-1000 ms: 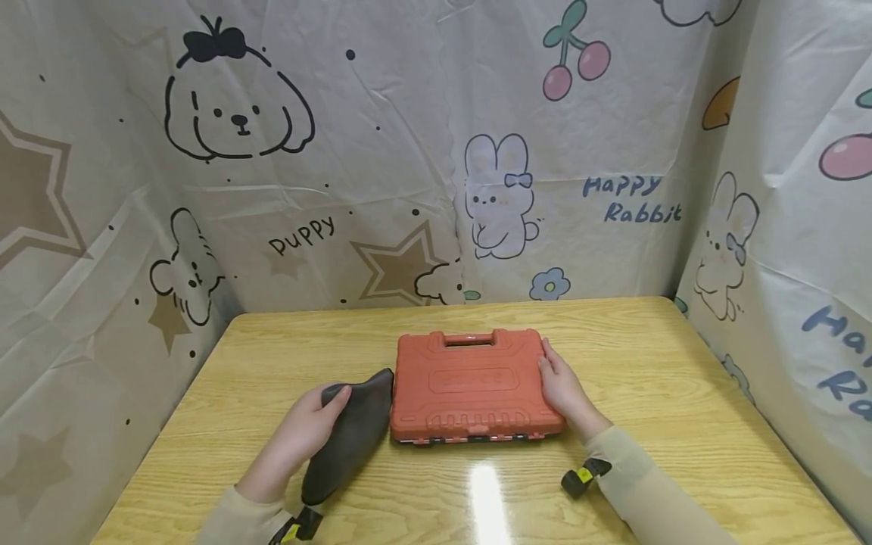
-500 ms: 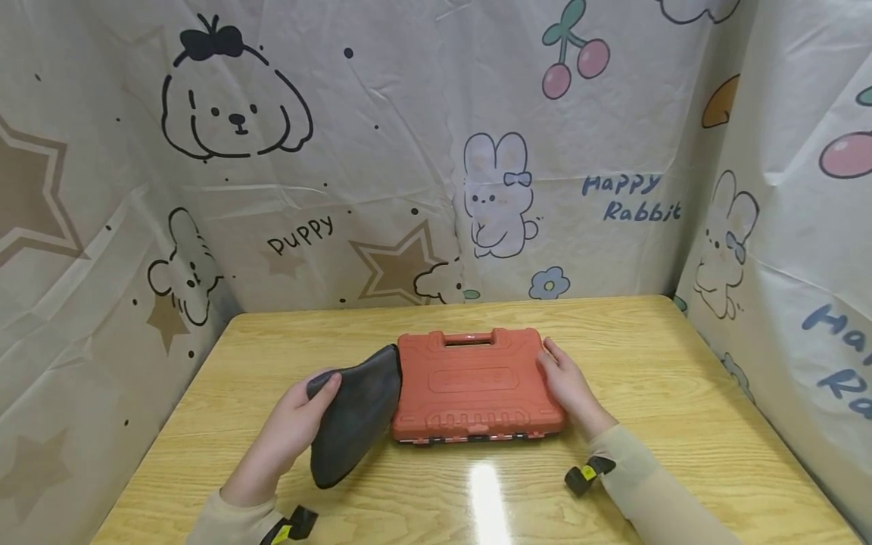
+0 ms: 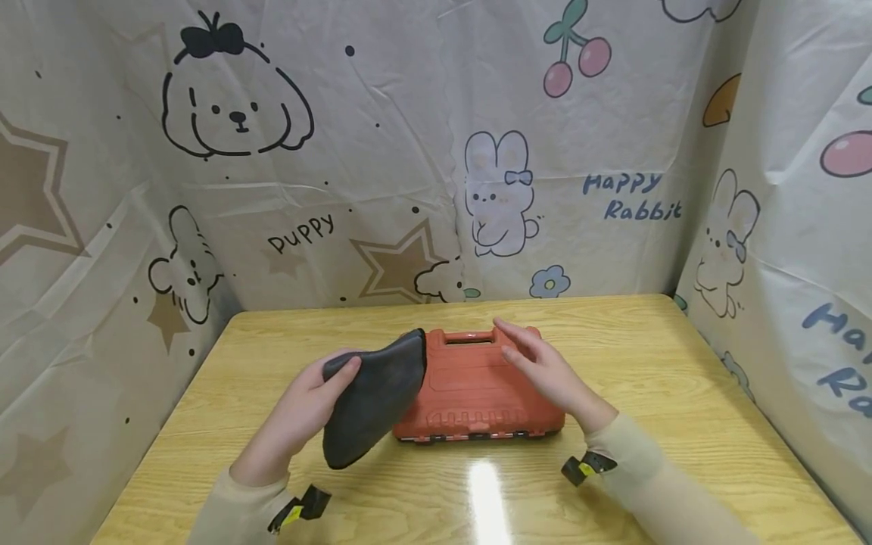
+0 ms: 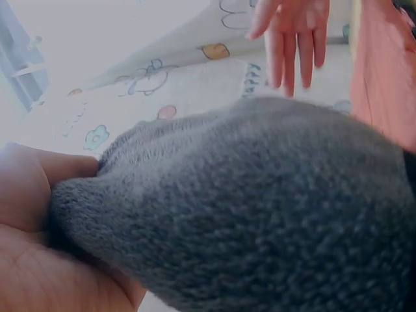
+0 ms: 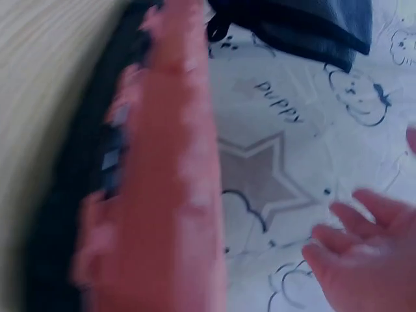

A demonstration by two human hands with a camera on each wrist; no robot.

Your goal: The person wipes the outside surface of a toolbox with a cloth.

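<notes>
My left hand (image 3: 309,401) pinches a soft dark grey piece (image 3: 378,401) by its upper left corner, thumb on top. This piece, smooth and leather-like on one face and fuzzy (image 4: 260,208) on the other, has a dark edging and a small loop (image 5: 219,27). It hangs in front of the left part of a red plastic carrying case (image 3: 470,401), hiding that side. The case lies flat with its handle (image 3: 470,337) at the far side. Over the case's right part is my right hand (image 3: 548,375), fingers extended and holding nothing.
The wooden table (image 3: 613,325) bears the case near its middle. Patterned cloth (image 3: 381,151) walls in the back and both sides. Each wrist carries a small black camera (image 3: 579,469) on a strap.
The soft dark piece has risen and moved right in my left hand, now overlapping the case. My right hand has left the case's right side and moved left above it.
</notes>
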